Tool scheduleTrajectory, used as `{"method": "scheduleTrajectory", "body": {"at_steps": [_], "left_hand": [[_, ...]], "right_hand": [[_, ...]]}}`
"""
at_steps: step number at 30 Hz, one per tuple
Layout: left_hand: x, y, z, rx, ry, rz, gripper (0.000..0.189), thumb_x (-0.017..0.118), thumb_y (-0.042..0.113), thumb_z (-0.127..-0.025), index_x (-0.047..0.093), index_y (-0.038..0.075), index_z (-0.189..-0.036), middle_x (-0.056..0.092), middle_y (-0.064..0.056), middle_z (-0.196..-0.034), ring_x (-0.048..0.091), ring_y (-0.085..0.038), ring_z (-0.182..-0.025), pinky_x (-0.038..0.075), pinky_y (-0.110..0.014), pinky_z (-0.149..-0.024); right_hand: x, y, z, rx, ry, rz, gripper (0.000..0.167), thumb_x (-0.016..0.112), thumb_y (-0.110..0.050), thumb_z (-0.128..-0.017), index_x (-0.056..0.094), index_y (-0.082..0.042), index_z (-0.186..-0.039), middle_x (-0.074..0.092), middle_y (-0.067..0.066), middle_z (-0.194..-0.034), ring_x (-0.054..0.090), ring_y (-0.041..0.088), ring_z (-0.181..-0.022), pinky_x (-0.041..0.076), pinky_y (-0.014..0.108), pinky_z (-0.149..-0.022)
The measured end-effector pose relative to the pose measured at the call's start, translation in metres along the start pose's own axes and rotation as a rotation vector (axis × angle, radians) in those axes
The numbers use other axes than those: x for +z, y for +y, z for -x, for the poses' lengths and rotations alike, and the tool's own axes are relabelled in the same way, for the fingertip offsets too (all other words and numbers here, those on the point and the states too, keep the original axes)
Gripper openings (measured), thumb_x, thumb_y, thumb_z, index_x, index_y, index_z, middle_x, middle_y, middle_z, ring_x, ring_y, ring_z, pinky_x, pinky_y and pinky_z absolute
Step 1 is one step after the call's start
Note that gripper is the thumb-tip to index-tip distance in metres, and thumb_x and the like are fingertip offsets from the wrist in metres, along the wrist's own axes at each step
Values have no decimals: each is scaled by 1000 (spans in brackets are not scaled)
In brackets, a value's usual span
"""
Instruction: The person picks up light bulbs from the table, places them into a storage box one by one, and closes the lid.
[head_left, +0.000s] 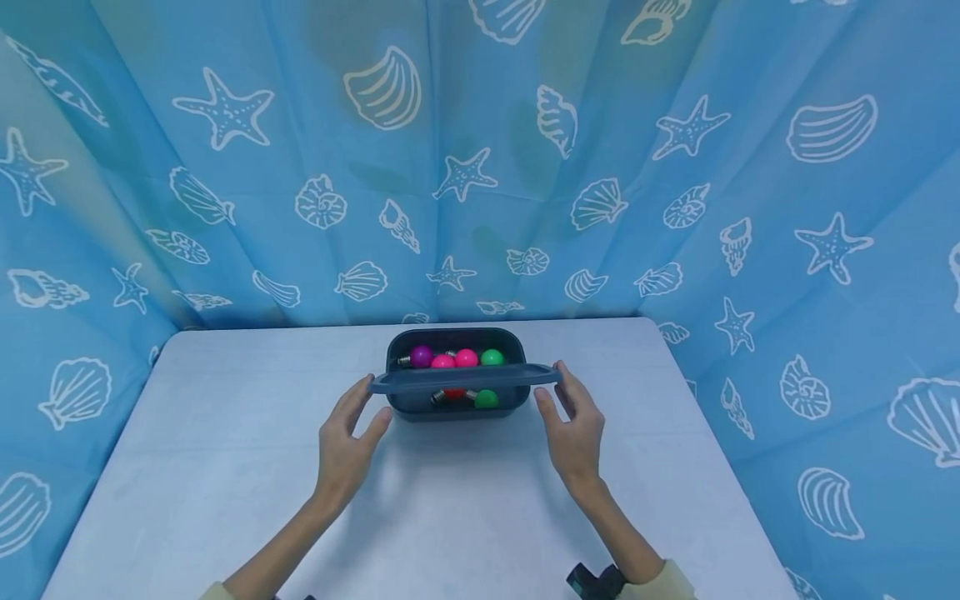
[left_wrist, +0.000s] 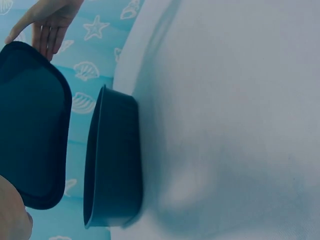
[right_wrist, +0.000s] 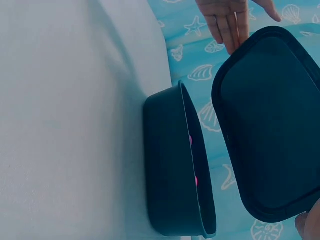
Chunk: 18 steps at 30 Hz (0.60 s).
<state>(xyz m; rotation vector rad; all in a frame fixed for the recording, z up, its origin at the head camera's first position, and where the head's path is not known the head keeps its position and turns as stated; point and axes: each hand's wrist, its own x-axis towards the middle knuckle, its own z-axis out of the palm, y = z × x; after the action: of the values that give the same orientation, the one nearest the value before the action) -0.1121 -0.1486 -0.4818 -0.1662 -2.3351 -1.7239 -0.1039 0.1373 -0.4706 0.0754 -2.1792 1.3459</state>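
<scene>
A dark blue-grey rectangular box (head_left: 454,414) stands on the table, open at the top. Inside lie small bulbs with metal screw bases, among them a purple bulb (head_left: 421,357), pink ones, a red one and a green bulb (head_left: 492,357). Above the box a dark lid (head_left: 465,378) is held tilted, almost edge-on in the head view and apart from the box in both wrist views. My left hand (head_left: 347,450) holds the lid's left end between fingers and thumb. At its right end, my right hand (head_left: 576,435) holds it the same way.
A white-covered table (head_left: 225,433) bears the box near its back edge. Behind and along the sides hangs a blue curtain (head_left: 465,225) with white shells and starfish. A black wrist device (head_left: 596,581) sits on the right forearm.
</scene>
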Motion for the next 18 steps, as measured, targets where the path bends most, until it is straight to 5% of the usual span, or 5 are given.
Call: {"method": "scheduleTrajectory", "body": {"at_steps": [12,18], "left_hand": [[2,-3,-2,1,19,23,63,69,25,-95,45,-1,-148,43,-17,-152,39,-30,-141,36,-37,-109],[3,-6,-3,-38,7,26,64,69,24,-96,44,-1,-149,42,-16,-153,37,-29,-143,35,-41,-111]], "right_hand": [[-4,0,1,145,-98,5,56,65,-30,-99,52,3,-142,54,15,-141,57,28,-126,47,37,-98],[-7,3,0,166,-171,-24,57,66,-24,-99,48,4,-144,50,18,-145,55,28,-128,46,35,-99]]}}
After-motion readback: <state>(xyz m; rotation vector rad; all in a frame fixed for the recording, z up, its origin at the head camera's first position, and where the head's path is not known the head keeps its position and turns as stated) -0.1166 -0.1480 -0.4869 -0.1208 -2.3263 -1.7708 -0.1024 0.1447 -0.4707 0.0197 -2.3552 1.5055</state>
